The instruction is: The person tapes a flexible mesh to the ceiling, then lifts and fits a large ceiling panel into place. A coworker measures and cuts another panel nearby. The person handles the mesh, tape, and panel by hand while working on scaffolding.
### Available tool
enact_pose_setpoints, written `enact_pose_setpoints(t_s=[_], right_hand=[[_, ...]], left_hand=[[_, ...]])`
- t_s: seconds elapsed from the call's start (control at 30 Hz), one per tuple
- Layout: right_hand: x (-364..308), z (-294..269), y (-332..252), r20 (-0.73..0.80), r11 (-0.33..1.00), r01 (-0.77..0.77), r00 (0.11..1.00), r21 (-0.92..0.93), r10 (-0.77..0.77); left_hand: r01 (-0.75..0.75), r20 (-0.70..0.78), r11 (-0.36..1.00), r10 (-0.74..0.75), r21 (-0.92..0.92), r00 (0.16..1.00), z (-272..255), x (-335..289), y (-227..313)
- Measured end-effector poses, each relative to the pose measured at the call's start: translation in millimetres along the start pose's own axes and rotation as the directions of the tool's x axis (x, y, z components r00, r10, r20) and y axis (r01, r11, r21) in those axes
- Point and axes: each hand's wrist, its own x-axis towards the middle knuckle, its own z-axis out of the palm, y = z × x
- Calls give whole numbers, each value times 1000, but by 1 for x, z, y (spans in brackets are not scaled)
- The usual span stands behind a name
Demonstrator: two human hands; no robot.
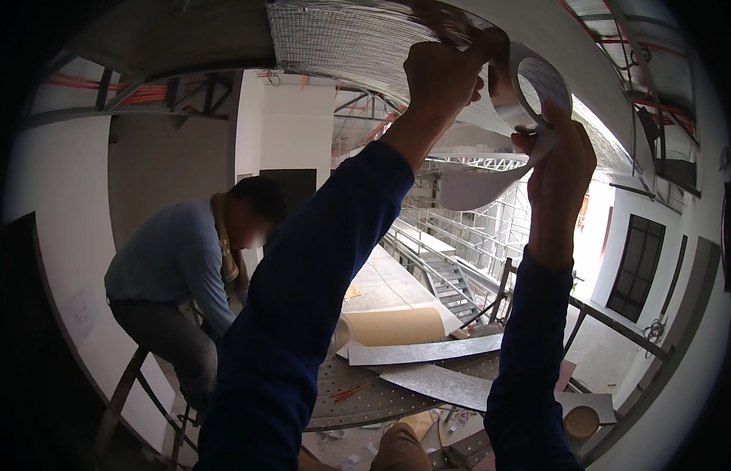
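Overhead, my right hand (562, 161) grips a roll of silver foil tape (504, 93) from below, with the thumb at its lower edge. A curl of white backing paper (483, 187) hangs from the roll beside that hand. My left hand (444, 74) is closed in a fist just left of the roll, its fingers on the shiny strip of tape that runs from the roll along the foil-covered duct (342, 47). The strip's far end is partly hidden behind the left hand.
Below lies a perforated platform (342, 400) with cut silver strips (424, 350) and a tan cardboard-coloured roll (393, 325). On the left a co-worker (173, 259) bends down by a metal rail (126, 392). Stairs (452, 282) and scaffolding stand farther off; a railing (617, 330) runs along the right.
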Motion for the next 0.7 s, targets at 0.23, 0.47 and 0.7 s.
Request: enact_pose_setpoints(t_s=[0.23,0.47,0.7], right_hand=[[-2,-7,5,12,975,-41,999,217,40],[-3,-8,8,-19,974,-43,999,221,49],[-4,-7,8,-24,973,-24,999,227,31]], left_hand=[[-114,-131,992,120,47,984,8,-6,-4],[-86,-129,994,94,64,987,11,-7,0],[-108,-159,970,144,217,977,8,-7,2]])
